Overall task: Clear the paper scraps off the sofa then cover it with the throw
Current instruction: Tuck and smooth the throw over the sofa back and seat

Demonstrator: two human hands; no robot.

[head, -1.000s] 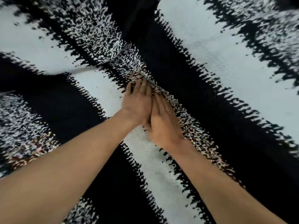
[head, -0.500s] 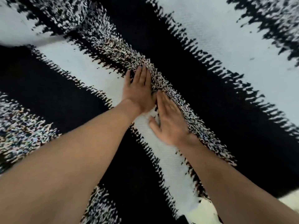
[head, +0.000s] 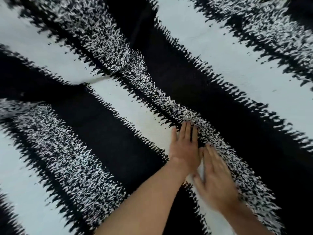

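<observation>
A black and white patterned throw (head: 105, 126) fills nearly the whole head view and hides the sofa beneath it. A speckled fold runs diagonally from upper left to lower right, where the fabric dips into a crease. My left hand (head: 185, 148) lies flat with straight fingers, pressing the throw at that crease. Just below and to the right, my right hand (head: 215, 180) also rests flat on the fabric, fingers straight and slightly blurred. No paper scraps are in sight.
Only the throw's wide white, black and speckled bands surround my hands. A small wrinkle (head: 88, 82) sits in the white band to the upper left.
Both hands have slid along the crease toward the lower right, still flat on the throw. The right hand has drawn back a little further than the left.
</observation>
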